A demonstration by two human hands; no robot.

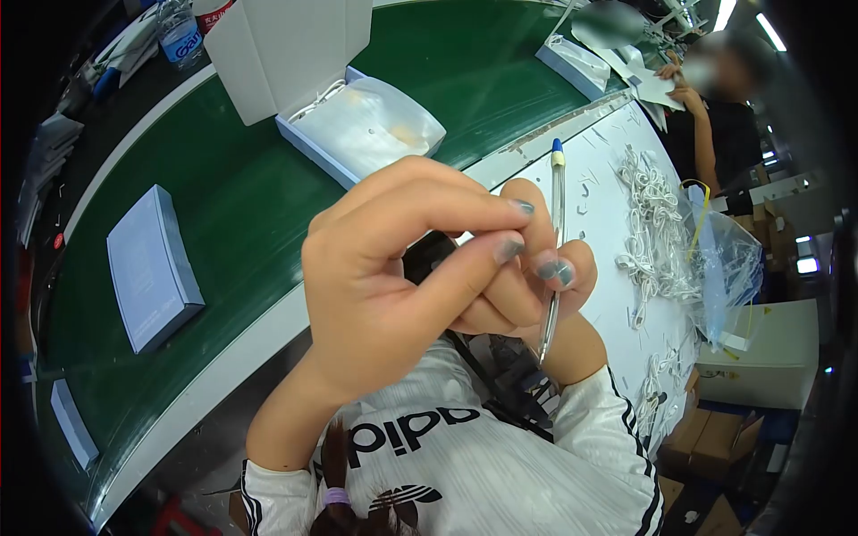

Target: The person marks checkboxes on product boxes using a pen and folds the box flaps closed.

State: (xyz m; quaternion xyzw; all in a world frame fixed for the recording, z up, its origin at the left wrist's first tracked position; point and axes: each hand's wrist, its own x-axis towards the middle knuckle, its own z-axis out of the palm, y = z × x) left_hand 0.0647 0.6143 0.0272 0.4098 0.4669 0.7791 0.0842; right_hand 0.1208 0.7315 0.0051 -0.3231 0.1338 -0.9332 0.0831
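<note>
My left hand [384, 259] is raised in front of my chest, its thumb and index fingertips closed in a pinch. Whatever sits between those tips, if anything, is too small to make out. Directly beside and partly behind it is my right hand [567, 263], with curled fingers touching or nearly touching the left ones. A clear ballpoint pen [559, 192] with a blue end runs steeply through the right hand's fingers, its tip pointing down. Grey polish shows on the nails of both hands. The left hand covers part of the right palm.
An open box [326, 156] holding a white pouch stands on the green table [241, 205]. A closed pale-blue box [154, 268] lies left. White cables [657, 232] and a plastic bag [728, 259] cover the white table's right side. A bottle [181, 40] and another person [724, 107] are farther off.
</note>
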